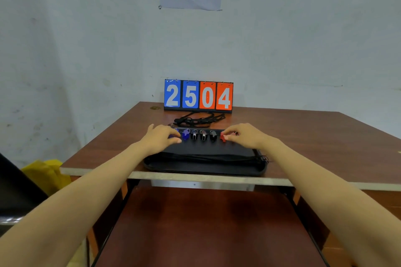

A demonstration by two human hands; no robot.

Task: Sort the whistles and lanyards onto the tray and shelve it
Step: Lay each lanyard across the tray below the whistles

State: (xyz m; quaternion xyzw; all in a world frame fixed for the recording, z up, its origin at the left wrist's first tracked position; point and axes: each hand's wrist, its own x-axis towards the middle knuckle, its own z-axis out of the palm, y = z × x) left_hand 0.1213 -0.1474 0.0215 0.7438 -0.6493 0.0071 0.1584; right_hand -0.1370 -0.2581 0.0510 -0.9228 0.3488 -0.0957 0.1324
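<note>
Left hand (pixel 162 136) curls over a blue whistle (pixel 173 136) at the left end of the row. Right hand (pixel 244 135) pinches a red whistle (pixel 223 137) at the right end. Between them, a second blue whistle (pixel 185 134) and three black whistles (pixel 203 136) stand along the far edge of the black tray (pixel 206 170), which sits at the table (pixel 325 136) front. Judged: whistles are small, light, hard and slightly slick, so a fingertip pinch across the body suits. Black lanyards (pixel 195 120) lie tangled behind the tray, before the flip scoreboard (pixel 198 96). Limp cord is likely to snag and is best gathered as a bunch. The loaded tray wants both hands at its short ends, kept level, for the lower shelf (pixel 206 223).
</note>
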